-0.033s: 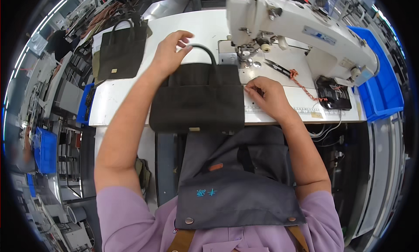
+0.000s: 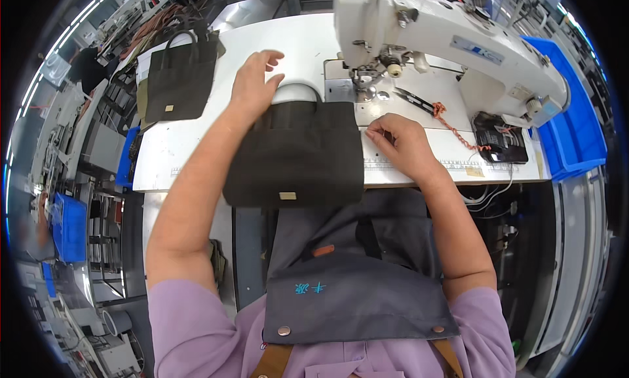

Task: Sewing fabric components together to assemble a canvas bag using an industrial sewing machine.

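A dark olive-black handbag [image 2: 295,158] lies on the white sewing table, its lower edge hanging over the front. A small gold plate [image 2: 287,196] shows near that edge. My left hand [image 2: 254,83] is over the top left of the bag, fingers spread and thumb apart, beside the curved handle [image 2: 298,86]; nothing is in it. At the bag's right edge is my right hand [image 2: 401,142], fingers curled and thumb against the index finger. Whatever it may pinch is hidden. Behind the bag stands a white sewing machine [image 2: 445,34], its needle area beyond the handle.
A similar dark bag [image 2: 183,76] lies at the table's far left. Thread snips [image 2: 414,101] with an orange cord lie under the machine arm, near a black pouch [image 2: 499,139]. A ruler strip [image 2: 452,164] runs along the front edge. Blue bins [image 2: 570,129] stand at right and left.
The bag has tilted and slid slightly toward me, so its gold plate shows more fully. My left hand has moved clear of the handle. My right hand has barely moved.
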Action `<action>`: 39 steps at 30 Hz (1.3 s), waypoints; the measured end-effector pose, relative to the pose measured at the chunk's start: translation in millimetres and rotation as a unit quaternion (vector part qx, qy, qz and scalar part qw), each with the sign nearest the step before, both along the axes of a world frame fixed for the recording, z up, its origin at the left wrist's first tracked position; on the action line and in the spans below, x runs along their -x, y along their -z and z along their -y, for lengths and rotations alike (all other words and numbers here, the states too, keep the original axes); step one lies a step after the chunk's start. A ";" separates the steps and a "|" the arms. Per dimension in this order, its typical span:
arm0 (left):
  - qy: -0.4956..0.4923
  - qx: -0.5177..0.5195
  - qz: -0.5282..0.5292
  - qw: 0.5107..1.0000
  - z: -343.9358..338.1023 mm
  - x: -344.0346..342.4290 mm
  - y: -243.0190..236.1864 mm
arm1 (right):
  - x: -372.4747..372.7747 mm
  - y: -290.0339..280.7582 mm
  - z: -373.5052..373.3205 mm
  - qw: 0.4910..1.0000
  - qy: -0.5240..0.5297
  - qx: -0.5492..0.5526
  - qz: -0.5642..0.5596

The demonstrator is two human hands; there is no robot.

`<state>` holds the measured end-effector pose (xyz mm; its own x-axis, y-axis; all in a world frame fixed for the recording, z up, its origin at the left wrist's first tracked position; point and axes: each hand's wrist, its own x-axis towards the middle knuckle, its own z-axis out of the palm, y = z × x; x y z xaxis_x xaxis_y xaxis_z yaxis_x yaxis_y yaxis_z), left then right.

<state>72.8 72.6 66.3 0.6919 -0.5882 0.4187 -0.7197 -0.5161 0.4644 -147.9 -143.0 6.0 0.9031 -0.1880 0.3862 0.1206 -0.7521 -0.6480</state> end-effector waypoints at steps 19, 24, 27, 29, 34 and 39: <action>0.142 -0.044 0.007 0.989 60.0 54.7 67.8 | -11.0 -15.1 90.8 0.979 0.052 0.195 0.006; 0.131 -0.040 -0.020 0.990 63.2 57.2 71.2 | -28.5 3.4 100.0 0.956 0.110 0.271 0.001; 0.116 -0.047 -0.070 0.990 63.1 58.4 71.4 | -27.8 10.4 101.1 0.955 0.116 0.273 0.031; 0.112 -0.049 -0.080 0.989 63.6 59.1 70.8 | -26.7 12.5 101.0 0.948 0.120 0.292 0.036; 0.114 -0.043 -0.067 0.990 63.3 62.9 69.0 | -22.5 12.4 101.0 0.935 0.122 0.326 0.065; 0.116 -0.042 -0.075 0.990 63.3 62.7 67.8 | -26.3 -0.5 97.3 0.944 0.117 0.307 0.025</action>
<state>10.1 9.3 -1.5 0.5857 -0.7663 0.2642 -0.7488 -0.3868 0.5382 -121.6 -240.3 6.4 0.8426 -0.1064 0.5279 -0.0760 -0.9940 -0.0790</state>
